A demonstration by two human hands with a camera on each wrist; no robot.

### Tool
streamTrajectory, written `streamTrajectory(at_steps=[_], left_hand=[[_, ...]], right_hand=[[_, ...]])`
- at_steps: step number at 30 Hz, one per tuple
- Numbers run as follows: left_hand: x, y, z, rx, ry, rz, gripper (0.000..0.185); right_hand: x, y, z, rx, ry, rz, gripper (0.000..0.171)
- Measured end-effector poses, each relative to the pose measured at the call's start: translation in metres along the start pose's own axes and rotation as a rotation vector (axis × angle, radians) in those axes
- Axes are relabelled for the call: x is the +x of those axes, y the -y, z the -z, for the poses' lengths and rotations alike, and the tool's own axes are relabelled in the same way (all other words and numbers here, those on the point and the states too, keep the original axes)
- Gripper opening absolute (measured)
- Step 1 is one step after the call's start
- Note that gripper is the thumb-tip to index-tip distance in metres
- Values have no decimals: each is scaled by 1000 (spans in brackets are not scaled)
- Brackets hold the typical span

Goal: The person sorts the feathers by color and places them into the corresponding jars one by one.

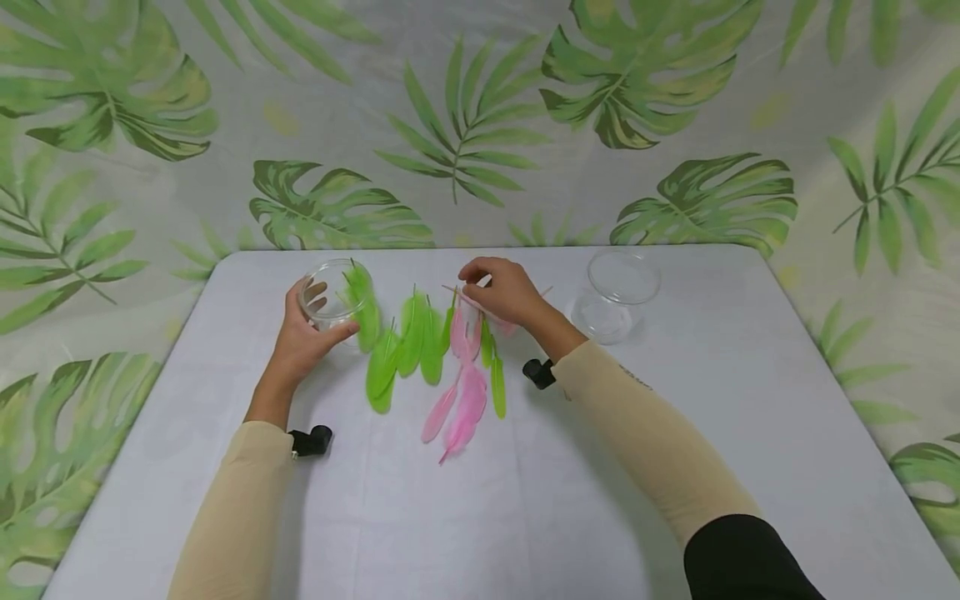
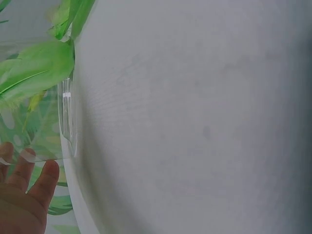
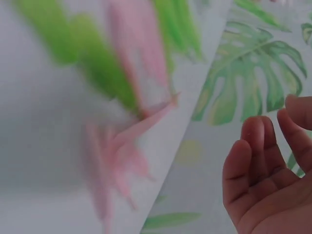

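The left hand (image 1: pixel 303 333) is gripping a clear jar (image 1: pixel 327 293), tipped on its side, with fingers curled round its far wall and thumb beneath its mouth. A green feather (image 1: pixel 363 304) is sticking out of that mouth, just right of the thumb. In the left wrist view the jar wall (image 2: pixel 67 117) is sitting above the fingertips (image 2: pixel 46 178), green plume crowding it.

The right hand (image 1: pixel 504 289) is arching over the top of the feather row, fingers bunched and seemingly pinching pink feathers (image 1: pixel 462 333) that are hanging down under the palm; the exact hold is hidden. In the right wrist view the fingers (image 3: pixel 258 156) are looking loosely curled, and the picture is blurred.

More green feathers (image 1: pixel 408 342) are lying between the two hands, and loose pink ones (image 1: pixel 459 412) are lying on the table (image 1: pixel 675 467) below the right fingers. An empty jar (image 1: pixel 617 293) is standing well right of the right hand.

Likely risks: the tipped jar is probably letting its feather slide out, since nothing is blocking the mouth. The pinched pink feathers are so light that a quick lift could be fanning the loose ones out of line. The right hand may also be snagging a green quill with the pink bunch, since they are overlapping there.
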State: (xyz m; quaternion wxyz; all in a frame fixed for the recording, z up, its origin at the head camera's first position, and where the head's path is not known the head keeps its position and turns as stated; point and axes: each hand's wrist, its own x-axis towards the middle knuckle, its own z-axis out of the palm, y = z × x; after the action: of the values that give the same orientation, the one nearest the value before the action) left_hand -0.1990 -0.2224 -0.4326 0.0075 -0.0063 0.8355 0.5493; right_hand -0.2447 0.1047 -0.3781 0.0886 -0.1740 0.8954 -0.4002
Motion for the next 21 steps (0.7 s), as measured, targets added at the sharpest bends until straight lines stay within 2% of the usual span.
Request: streamTrajectory(at_steps=[11, 15, 21], left_hand=[[1, 3, 0, 22, -5, 6, 109], [0, 3, -1, 23, -6, 7, 109], [0, 1, -2, 21, -2, 10, 109]], right_hand=[[-36, -32, -6, -243, 38, -77, 18], [-39, -40, -13, -292, 40, -131, 16], [-41, -41, -22, -308, 51, -178, 16]])
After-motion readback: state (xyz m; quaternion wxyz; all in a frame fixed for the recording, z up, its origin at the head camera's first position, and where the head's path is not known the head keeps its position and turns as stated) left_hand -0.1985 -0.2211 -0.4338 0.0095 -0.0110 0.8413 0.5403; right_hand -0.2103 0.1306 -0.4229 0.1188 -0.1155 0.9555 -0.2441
